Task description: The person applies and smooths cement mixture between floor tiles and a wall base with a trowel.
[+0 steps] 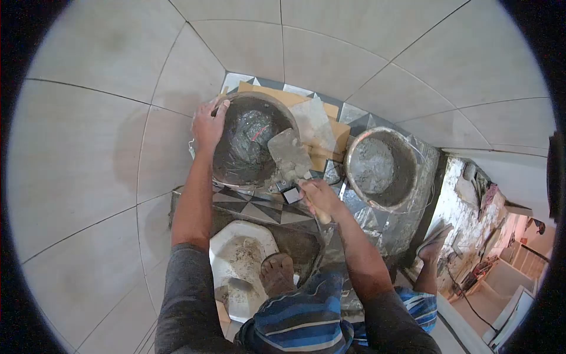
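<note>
My left hand (209,125) grips the rim of a large bucket (277,107) at its left side, thumb over the edge. Wet grey mortar (252,138) lies inside, with a small red streak on its surface. My right hand (318,197) is closed around the wooden handle of a trowel (288,150). The flat, mortar-smeared blade reaches over the bucket's right rim. Beside the bucket's lower right edge, near my right hand, is a small dark object with a pale square face (290,193).
A second bucket (352,154) with grey mix and a wire handle stands to the right. Cardboard (336,135) lies behind on patterned tiles. Below is a dirty squat toilet (253,233) beside my foot (277,274). Tiled walls (336,59) close in the back and left.
</note>
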Tool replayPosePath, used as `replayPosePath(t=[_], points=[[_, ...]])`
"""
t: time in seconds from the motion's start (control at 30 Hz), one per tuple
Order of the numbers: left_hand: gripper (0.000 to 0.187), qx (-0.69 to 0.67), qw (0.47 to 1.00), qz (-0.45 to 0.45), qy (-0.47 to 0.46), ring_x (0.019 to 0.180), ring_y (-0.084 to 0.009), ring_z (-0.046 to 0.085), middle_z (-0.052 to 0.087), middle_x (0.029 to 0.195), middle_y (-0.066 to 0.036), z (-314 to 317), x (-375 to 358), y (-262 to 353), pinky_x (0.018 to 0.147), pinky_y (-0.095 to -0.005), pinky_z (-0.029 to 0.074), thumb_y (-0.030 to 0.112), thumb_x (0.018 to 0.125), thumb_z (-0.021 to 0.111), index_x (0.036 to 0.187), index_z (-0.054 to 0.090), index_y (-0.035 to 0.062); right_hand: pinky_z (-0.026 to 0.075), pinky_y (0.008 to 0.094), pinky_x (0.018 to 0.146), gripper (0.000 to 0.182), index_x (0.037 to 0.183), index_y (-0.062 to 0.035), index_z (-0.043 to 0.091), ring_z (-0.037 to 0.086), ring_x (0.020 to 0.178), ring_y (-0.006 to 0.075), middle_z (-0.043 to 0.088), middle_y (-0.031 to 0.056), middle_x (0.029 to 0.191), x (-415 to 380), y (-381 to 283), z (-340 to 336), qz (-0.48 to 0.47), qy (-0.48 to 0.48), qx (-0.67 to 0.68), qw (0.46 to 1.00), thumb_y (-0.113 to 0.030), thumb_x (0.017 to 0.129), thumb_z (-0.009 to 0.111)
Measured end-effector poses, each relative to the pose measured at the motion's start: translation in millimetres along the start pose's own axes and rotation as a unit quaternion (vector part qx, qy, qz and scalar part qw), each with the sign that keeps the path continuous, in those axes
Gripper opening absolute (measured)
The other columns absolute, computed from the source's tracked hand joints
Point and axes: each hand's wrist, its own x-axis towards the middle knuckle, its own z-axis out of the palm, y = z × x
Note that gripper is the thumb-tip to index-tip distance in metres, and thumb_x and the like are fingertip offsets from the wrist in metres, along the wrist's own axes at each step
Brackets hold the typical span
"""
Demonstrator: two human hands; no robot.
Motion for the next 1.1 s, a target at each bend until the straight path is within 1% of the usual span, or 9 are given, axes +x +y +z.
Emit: replayPosePath(t=[0.17,0.23,0.3,0.43,0.5,0.6,0.7,0.8,1.1], points=[[0.049,0.028,0.999,0.019,-0.009,0.108,-0.0331,0.06,0.065,0.113,-0.011,1,2,18,0.093,-0.0445,0.048,0.055,0.089,0.062,0.117,0.072,0.0158,0.037,0.0307,0.042,0.041,0.084,-0.0038,0.058,0.046,0.046,0.013,0.047,0.0006,0.058,-18,7,-10,0.014,0.025,-0.061,0.998,-0.042,0.097,0.057],[0.049,0.036,0.999,0.015,0.003,0.108,-0.0334,0.06,0.065,0.113,-0.012,-1,-3,14,0.093,-0.0448,0.048,0.054,0.09,0.062,0.117,0.072,0.0159,0.039,0.0314,0.04,0.044,0.077,-0.0007,0.059,0.049,0.042,0.0138,0.052,0.0038,0.057,-28,29,-15,-0.058,0.012,-0.012,0.998,-0.038,0.099,0.055],[0.048,0.038,0.999,0.028,0.001,0.108,-0.0342,0.06,0.065,0.111,-0.014,1,0,12,0.092,-0.0456,0.048,0.054,0.09,0.061,0.118,0.072,0.0163,0.04,0.0307,0.041,0.039,0.079,-0.0015,0.062,0.05,0.043,0.0138,0.056,0.0045,0.06,-46,64,-34,0.024,0.046,-0.146,0.988,-0.035,0.098,0.055],[0.05,0.035,0.999,0.009,-0.002,0.108,-0.0349,0.059,0.064,0.111,-0.015,4,-1,17,0.092,-0.0471,0.047,0.055,0.089,0.061,0.118,0.071,0.016,0.047,0.0346,0.048,0.037,0.083,-0.0028,0.062,0.058,0.053,0.0169,0.056,0.0071,0.062,-89,112,-49,0.143,0.084,-0.159,0.973,-0.037,0.096,0.057],[0.051,0.038,0.999,0.033,0.002,0.109,-0.0359,0.059,0.063,0.111,-0.016,-2,-5,21,0.092,-0.0484,0.047,0.056,0.089,0.061,0.119,0.071,0.0157,0.054,0.0423,0.07,0.041,0.111,-0.0013,0.063,0.069,0.082,0.0309,0.068,0.0184,0.09,-111,116,-38,-0.028,0.137,-0.314,0.939,-0.038,0.095,0.056],[0.052,0.054,0.998,0.026,0.008,0.11,-0.0375,0.058,0.063,0.11,-0.019,6,-5,14,0.094,-0.0489,0.046,0.056,0.089,0.061,0.122,0.07,0.0166,0.053,0.0489,0.072,0.038,0.115,-0.0046,0.06,0.066,0.088,0.0383,0.064,0.02,0.099,-125,49,-1,-0.185,0.255,-0.407,0.858,-0.033,0.091,0.06],[0.052,0.056,0.998,0.017,0.008,0.11,-0.0379,0.058,0.063,0.111,-0.019,-2,-5,21,0.095,-0.0485,0.046,0.056,0.089,0.06,0.124,0.069,0.0185,0.052,0.0478,0.07,0.025,0.111,-0.008,0.057,0.062,0.085,0.039,0.058,0.0136,0.098,-81,39,4,-0.225,0.29,-0.451,0.813,-0.014,0.087,0.063],[0.05,0.033,0.999,0.011,-0.005,0.11,-0.0372,0.058,0.063,0.112,-0.017,3,-4,17,0.094,-0.0481,0.047,0.056,0.089,0.061,0.124,0.069,0.021,0.052,0.0468,0.071,0.032,0.113,-0.0108,0.058,0.062,0.088,0.0349,0.053,0.0111,0.097,-35,36,2,-0.301,0.307,-0.492,0.757,-0.014,0.083,0.068],[0.049,0.051,0.998,0.019,0.012,0.105,-0.0324,0.06,0.064,0.106,-0.012,10,2,7,0.091,-0.0469,0.048,0.056,0.089,0.063,0.119,0.072,0.0186,0.051,0.0465,0.07,0.036,0.115,-0.0134,0.059,0.059,0.088,0.0345,0.049,0.0129,0.092,16,55,2,-0.273,0.292,-0.51,0.761,-0.012,0.08,0.069]])
